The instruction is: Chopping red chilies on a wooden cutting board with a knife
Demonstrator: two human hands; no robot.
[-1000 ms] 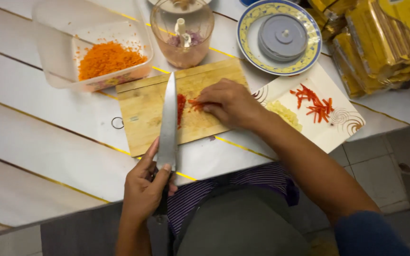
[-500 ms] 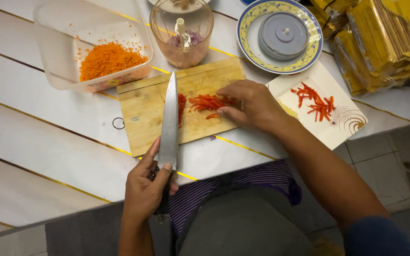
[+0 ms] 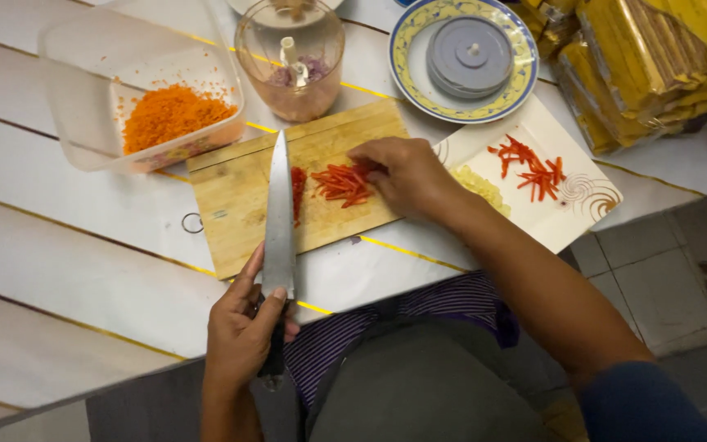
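Note:
My left hand (image 3: pixel 243 331) grips the handle of a large chef's knife (image 3: pixel 278 213), whose blade lies across the wooden cutting board (image 3: pixel 235 196), tip pointing away from me. A small pile of red chilli strips (image 3: pixel 339 183) lies on the board to the right of the blade, with a thin line of red pieces (image 3: pixel 297 190) beside the blade. My right hand (image 3: pixel 403 173) rests on the board's right end, fingertips touching the chilli strips.
A clear plastic tub (image 3: pixel 75 65) holds grated carrot (image 3: pixel 169 115) at the back left. A chopper bowl (image 3: pixel 290 57) stands behind the board. A patterned plate (image 3: pixel 411 90) carries a grey lid. A square white plate (image 3: pixel 591 205) holds more chilli strips. Yellow packets (image 3: pixel 648 57) lie far right.
My right hand has slid to the right across the board, dragging the chilli strips away from the blade. The knife and my left hand have stayed put.

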